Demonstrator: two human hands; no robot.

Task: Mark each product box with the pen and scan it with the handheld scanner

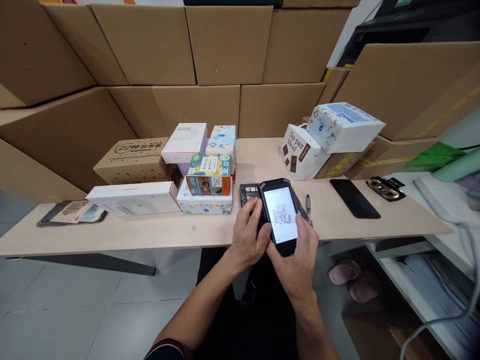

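Over the pale wooden counter point(258, 155), fingers point(253, 212) of the left hand point(246, 239) and right hand point(295, 267) pinch a black rectangular phone point(281, 220), presumably for viewing (it's lit).

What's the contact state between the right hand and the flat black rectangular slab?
Apart: the head view shows pale tabletop between right hand and slab.

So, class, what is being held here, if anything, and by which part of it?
The phone showing 15:06: the left hand holds it at its left edge, the right hand around its lower right side.
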